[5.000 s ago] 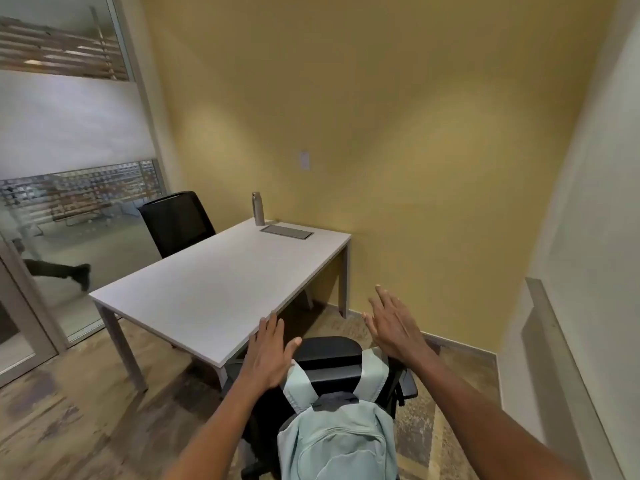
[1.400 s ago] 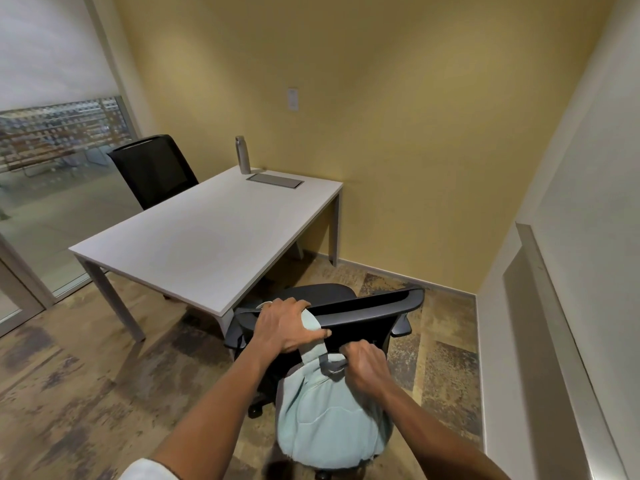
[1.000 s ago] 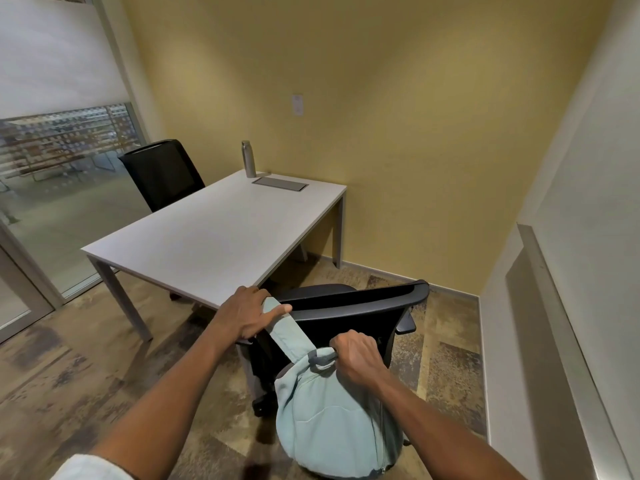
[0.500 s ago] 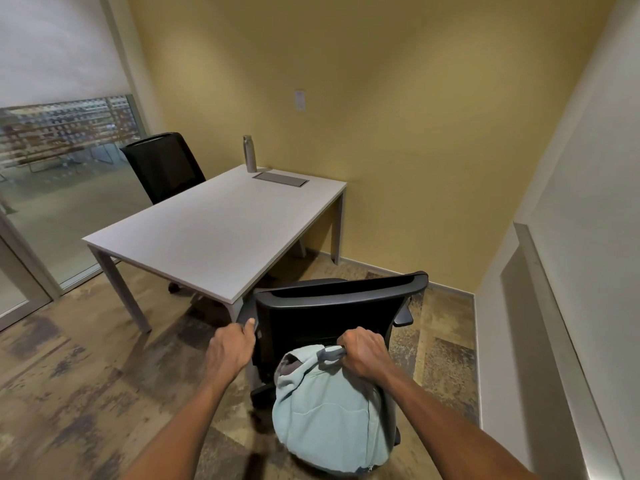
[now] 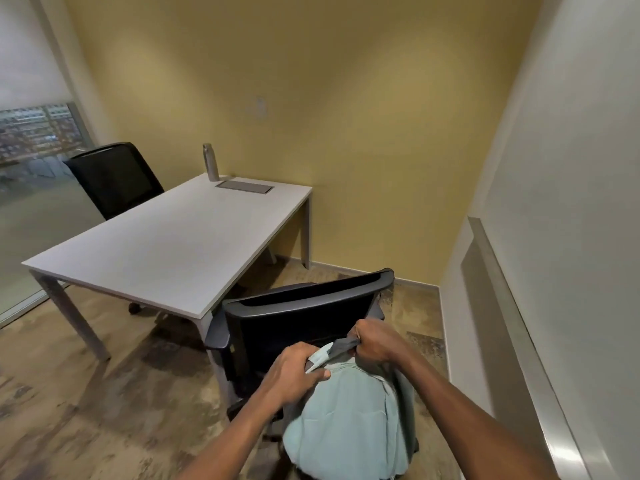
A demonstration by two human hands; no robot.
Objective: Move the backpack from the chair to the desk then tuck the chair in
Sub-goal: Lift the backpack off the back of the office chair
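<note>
A pale mint backpack (image 5: 349,417) hangs in the air behind the back of a black office chair (image 5: 298,317), off the chair. My right hand (image 5: 375,341) is shut on its grey top handle. My left hand (image 5: 294,370) grips the backpack's top at a light strap end. The chair stands at the near right corner of the white desk (image 5: 166,251), its back toward me and its seat hidden. The backpack's lower part runs out of the bottom of the frame.
On the far end of the desk stand a metal bottle (image 5: 210,162) and a flat grey panel (image 5: 244,186). A second black chair (image 5: 114,178) sits on the far left side. A yellow wall is behind, a white wall with a ledge (image 5: 512,327) at right, glass at left.
My left hand has come off the chair's side and taken hold of the backpack's top. The backpack has shifted right and lower, fully behind the chair back. My right hand keeps the handle.
</note>
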